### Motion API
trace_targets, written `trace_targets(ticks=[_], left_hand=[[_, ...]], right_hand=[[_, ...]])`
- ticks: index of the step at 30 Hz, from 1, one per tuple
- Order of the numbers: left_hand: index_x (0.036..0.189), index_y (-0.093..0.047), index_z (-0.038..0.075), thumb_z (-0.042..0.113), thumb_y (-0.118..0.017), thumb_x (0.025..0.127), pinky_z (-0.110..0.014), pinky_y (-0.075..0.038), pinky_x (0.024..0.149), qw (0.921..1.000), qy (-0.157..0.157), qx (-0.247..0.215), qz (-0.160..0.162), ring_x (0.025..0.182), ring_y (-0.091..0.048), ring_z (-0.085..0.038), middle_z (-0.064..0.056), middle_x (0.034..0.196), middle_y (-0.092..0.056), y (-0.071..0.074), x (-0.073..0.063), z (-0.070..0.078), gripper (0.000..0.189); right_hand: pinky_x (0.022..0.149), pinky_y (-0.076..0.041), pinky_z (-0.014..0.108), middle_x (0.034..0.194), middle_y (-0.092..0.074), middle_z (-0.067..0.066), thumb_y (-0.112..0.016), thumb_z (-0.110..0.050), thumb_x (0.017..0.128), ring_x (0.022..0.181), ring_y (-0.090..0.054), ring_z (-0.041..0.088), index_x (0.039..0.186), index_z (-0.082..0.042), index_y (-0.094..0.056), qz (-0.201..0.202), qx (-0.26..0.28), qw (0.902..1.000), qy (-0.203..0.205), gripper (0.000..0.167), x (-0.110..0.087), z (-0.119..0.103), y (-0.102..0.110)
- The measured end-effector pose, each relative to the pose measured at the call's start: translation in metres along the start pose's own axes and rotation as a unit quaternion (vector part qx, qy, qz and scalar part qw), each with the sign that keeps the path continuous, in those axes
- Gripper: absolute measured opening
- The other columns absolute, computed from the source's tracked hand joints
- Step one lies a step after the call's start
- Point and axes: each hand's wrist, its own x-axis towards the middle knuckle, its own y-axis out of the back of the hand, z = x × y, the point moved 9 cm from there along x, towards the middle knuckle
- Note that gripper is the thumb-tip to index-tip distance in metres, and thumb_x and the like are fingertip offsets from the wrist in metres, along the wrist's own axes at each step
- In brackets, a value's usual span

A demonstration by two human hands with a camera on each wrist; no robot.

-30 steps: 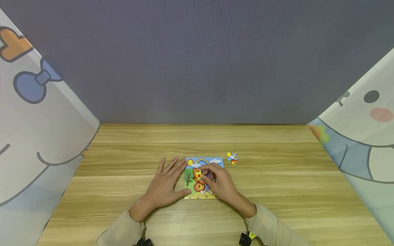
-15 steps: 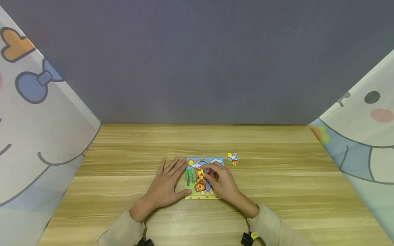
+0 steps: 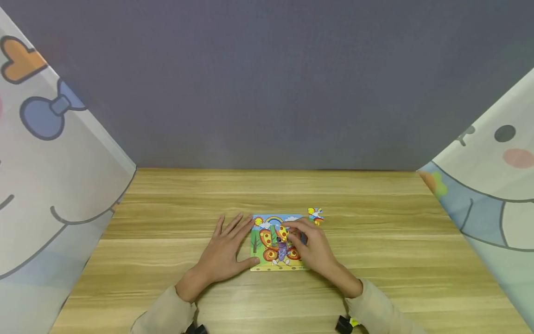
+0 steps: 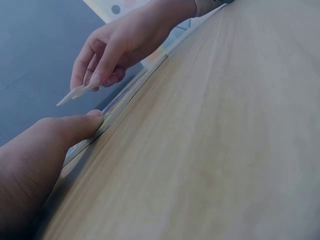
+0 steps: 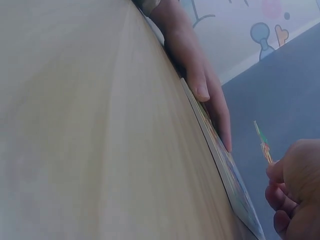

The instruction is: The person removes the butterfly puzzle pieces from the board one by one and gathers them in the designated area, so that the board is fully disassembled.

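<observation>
A jigsaw puzzle board (image 3: 267, 267) with a butterfly picture lies flat on the table. My left hand (image 3: 223, 255) rests along its left side, fingers spread, the thumb (image 4: 92, 120) pressing on the board's edge. Above the board's right half, my right hand (image 3: 313, 246) pinches a puzzle piece (image 3: 282, 232) between thumb and fingers. This piece shows a yellow wing with red dots and some green. In the left wrist view it appears thin and tilted, raised clear of the board. The right hand hides part of the board's right side.
Beyond the board's upper right corner, a colourful loose puzzle piece (image 3: 315, 215) lies on the wooden table (image 3: 187, 199). A dark grey panel (image 3: 267, 93) stands behind the table, with cartoon-printed panels (image 3: 66, 176) at both sides.
My right hand has shifted right with the puzzle piece, uncovering the purple butterfly body and lower right wing on the board. The left hand has stayed in place.
</observation>
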Motion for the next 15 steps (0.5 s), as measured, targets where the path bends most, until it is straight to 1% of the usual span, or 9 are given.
trace_targets(ticks=[4, 8, 11, 15], left_hand=[[0.173, -0.039, 0.011, 0.071, -0.072, 0.095, -0.067, 0.001, 0.136, 1.0000, -0.001, 0.002, 0.001, 0.169, -0.026, -0.032, -0.004, 0.181, -0.034, 0.000, -0.001, 0.000, 0.104], [0.173, -0.039, 0.011, 0.070, -0.073, 0.094, -0.067, 0.000, 0.136, 1.0000, -0.004, 0.003, 0.003, 0.169, -0.026, -0.032, -0.004, 0.181, -0.035, 0.001, -0.001, 0.000, 0.104], [0.173, -0.039, 0.010, 0.070, -0.073, 0.094, -0.067, 0.001, 0.136, 1.0000, -0.004, 0.002, 0.002, 0.169, -0.026, -0.032, -0.004, 0.181, -0.035, 0.001, -0.001, 0.000, 0.105], [0.173, -0.040, 0.010, 0.071, -0.073, 0.094, -0.067, 0.002, 0.136, 1.0000, -0.001, 0.000, 0.000, 0.169, -0.025, -0.032, -0.004, 0.181, -0.034, 0.000, -0.001, 0.000, 0.105]], right_hand=[[0.059, -0.051, 0.024, 0.096, -0.070, 0.000, -0.083, 0.009, 0.094, 0.076, -0.056, 0.005, 0.124, -0.011, -0.083, 0.000, -0.005, 1.0000, 0.004, 0.036, -0.002, 0.001, 0.006], [0.057, -0.048, 0.022, 0.102, -0.072, 0.003, -0.082, 0.012, 0.092, 0.073, -0.053, 0.004, 0.124, -0.009, -0.083, 0.007, -0.004, 0.9999, 0.014, 0.038, -0.006, 0.003, 0.013], [0.057, -0.048, 0.021, 0.105, -0.073, 0.005, -0.082, 0.013, 0.092, 0.074, -0.053, 0.003, 0.123, -0.009, -0.083, 0.016, -0.011, 0.9997, 0.017, 0.039, -0.009, 0.007, 0.020], [0.059, -0.050, 0.021, 0.100, -0.072, 0.002, -0.081, 0.015, 0.091, 0.077, -0.056, 0.004, 0.123, -0.009, -0.083, 0.028, -0.021, 0.9992, 0.022, 0.040, -0.012, 0.012, 0.029]])
